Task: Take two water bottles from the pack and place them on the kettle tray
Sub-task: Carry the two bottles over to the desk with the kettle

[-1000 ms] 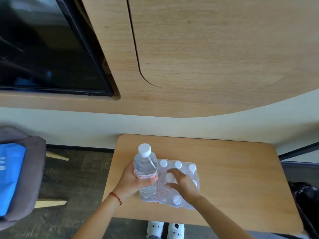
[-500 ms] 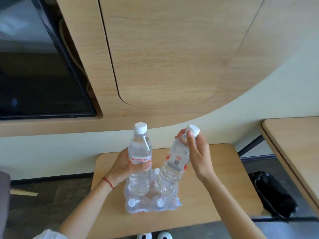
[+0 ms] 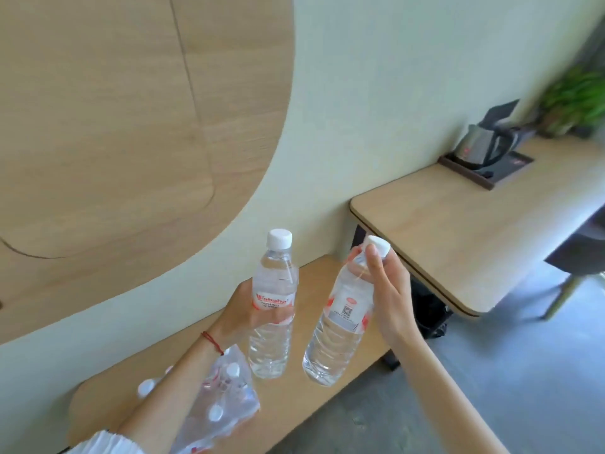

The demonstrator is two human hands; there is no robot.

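A long light-wood desk (image 3: pixel 458 231) carries a dark rectangular kettle tray (image 3: pixel 484 178) at its far end, well apart from the plastic-wrapped bottle pack (image 3: pixel 219 407) on the lower wooden table (image 3: pixel 320 381). The left hand (image 3: pixel 248 309) wraps a clear upright water bottle (image 3: pixel 273 309) at its label. The right hand (image 3: pixel 389 296) pinches a tilted clear bottle (image 3: pixel 340 319) by the neck, both held above the table.

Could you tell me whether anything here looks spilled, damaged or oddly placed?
Nothing looks spilled or damaged. The only oddity is the bottle in the right hand: it hangs tilted, pinched near its cap, while the left hand holds its bottle upright by the label. The torn pack lies crumpled on the low table.
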